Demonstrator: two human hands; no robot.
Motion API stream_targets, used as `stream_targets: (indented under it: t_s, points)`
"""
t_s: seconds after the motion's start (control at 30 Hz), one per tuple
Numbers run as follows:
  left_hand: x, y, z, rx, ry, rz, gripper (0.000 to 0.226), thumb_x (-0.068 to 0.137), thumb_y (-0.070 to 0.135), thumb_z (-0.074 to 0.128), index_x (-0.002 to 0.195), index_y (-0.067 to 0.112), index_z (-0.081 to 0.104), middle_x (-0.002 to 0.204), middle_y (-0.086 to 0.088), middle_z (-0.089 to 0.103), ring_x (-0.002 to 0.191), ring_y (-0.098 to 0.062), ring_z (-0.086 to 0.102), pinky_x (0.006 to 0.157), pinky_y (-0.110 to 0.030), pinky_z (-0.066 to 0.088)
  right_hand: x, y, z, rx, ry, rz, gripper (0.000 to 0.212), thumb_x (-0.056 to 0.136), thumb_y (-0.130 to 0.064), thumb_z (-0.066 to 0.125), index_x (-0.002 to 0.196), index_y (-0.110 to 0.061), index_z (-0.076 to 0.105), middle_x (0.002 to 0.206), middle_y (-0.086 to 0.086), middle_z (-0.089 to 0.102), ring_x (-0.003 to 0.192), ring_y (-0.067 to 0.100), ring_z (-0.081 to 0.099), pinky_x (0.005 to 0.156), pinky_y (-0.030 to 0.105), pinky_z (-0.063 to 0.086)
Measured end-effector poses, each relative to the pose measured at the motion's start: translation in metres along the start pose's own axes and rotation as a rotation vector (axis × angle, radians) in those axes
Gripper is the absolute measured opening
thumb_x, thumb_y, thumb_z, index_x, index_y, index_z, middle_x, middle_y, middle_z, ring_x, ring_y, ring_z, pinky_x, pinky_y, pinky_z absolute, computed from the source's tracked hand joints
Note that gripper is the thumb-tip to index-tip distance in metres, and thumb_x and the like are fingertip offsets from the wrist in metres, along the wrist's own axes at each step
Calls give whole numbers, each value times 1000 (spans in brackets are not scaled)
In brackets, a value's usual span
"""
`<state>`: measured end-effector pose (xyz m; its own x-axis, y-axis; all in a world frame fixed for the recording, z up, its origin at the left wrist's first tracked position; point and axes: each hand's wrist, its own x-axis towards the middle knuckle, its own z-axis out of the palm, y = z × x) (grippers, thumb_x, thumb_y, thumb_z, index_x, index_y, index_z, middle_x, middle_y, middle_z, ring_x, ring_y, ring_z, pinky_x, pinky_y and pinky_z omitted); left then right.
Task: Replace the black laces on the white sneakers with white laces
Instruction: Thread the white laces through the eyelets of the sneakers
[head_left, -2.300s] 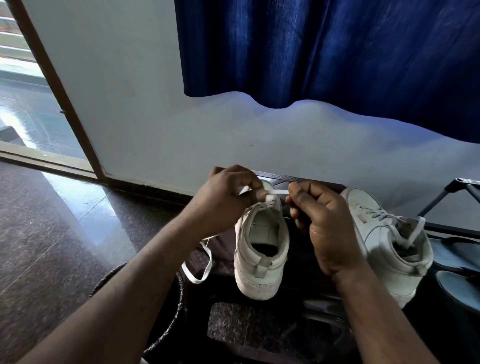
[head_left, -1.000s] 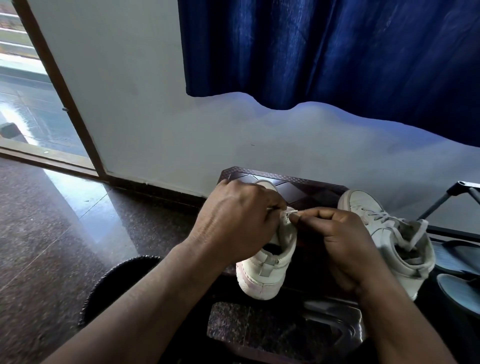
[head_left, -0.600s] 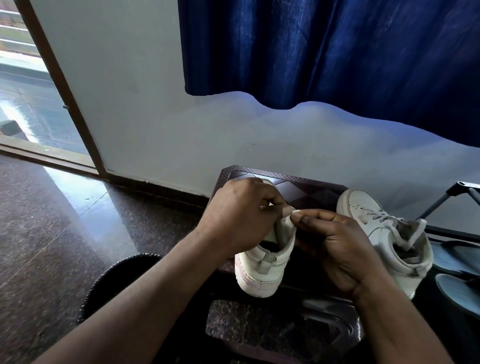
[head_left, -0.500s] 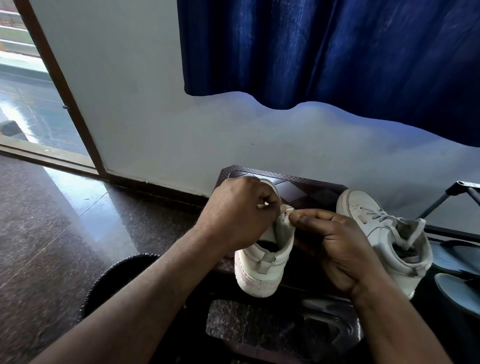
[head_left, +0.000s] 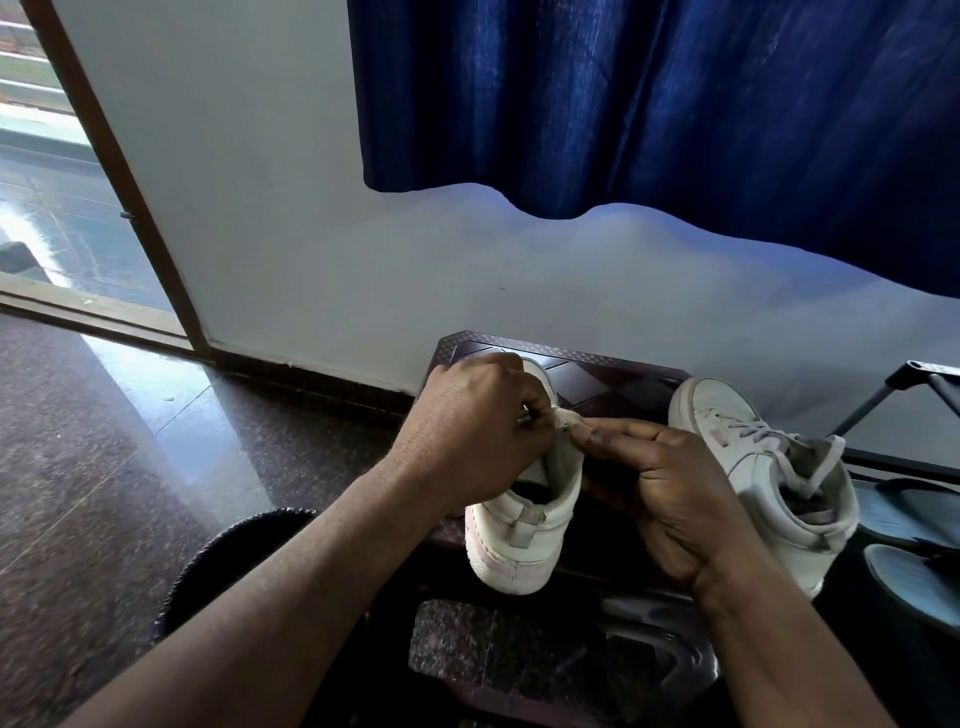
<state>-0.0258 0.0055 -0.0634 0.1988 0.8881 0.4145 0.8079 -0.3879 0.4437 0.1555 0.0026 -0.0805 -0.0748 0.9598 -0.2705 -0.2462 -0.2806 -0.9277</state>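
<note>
While your left hand (head_left: 478, 431) is curling over the top of the near sneaker (head_left: 519, 540), your right hand (head_left: 670, 483) is meeting it from the other side, and you're working right at the shoe's upper edge. Your left fingers are bunching tight against the top of the shoe and gripping it there. A pale scrap is showing between them, too small to tell whether it's a lace. Your right thumb and forefinger are pinching the rim of the collar, and the other fingers are folding loosely underneath.

That near sneaker is pointing its toe away towards the wall (head_left: 322, 218) and showing you its heel, sitting at the front edge of the dark patterned bench (head_left: 597, 371). I can't tell whether it's resting there or you're lifting it.

Over to the right, the second sneaker (head_left: 769, 467) is lying on the same bench just beside your right hand, toe to the wall, with pale laces (head_left: 737, 428) crossing its front and its tongue standing up.

Behind it all, a deep blue curtain (head_left: 675, 104) is hanging over the wall. Dark slippers (head_left: 914, 577) are lying at the far right, and the polished floor (head_left: 104, 441) is gleaming on your left.
</note>
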Motion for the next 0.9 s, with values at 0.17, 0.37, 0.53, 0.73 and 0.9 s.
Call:
stream_targets:
  t_s: [0.17,0.37,0.53,0.73,0.9]
  points:
    - [0,4,4,14,22,-3,21,88,41,58,85,31,76,71,17,42,77,-12,57,70,-33,42,-1,1,-1,-14,-15,-15,28,77,-7,76,101,7,76,100,19,79,88,26,76,68,30,61]
    - [1,1,7,96,5,-4,21,95,40,58,89,31,76,80,15,46,87,-16,62,76,-33,36,3,11,2,67,0,7,10,85,-14,71,85,-6,77,91,13,77,81,24,72,80,38,59]
    - [-1,-5,9,3,-26,-47,13,93,38,64,88,34,76,77,16,49,83,-14,59,82,-40,49,4,21,14,31,18,-82,11,92,-13,70,87,-7,78,97,21,77,90,31,68,94,52,55]
    - [1,-9,13,-74,-28,-71,12,93,37,68,85,33,74,77,19,48,79,-12,53,82,-43,51,7,21,13,-483,196,-406,19,85,-35,65,83,-20,76,84,-4,77,84,18,72,87,47,58]
    - [1,-10,15,-138,-34,-105,12,92,41,72,87,31,76,76,18,49,76,-13,51,78,-42,51,15,26,9,-586,259,-475,17,98,-17,65,83,-19,72,80,-6,75,78,15,68,77,35,55]
